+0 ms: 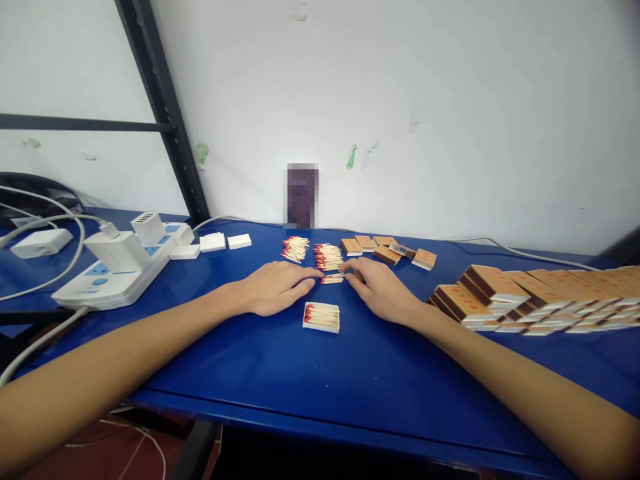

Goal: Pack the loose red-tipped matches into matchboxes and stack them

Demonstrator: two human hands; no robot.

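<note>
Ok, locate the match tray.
In the head view, below centre, the tray lies on the table, nearer the camera than the left hand and right hand.

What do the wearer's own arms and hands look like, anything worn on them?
The left forearm and right forearm are bare, no sleeves showing. The left hand and right hand are ungloved, with no watch or bracelet visible.
</note>
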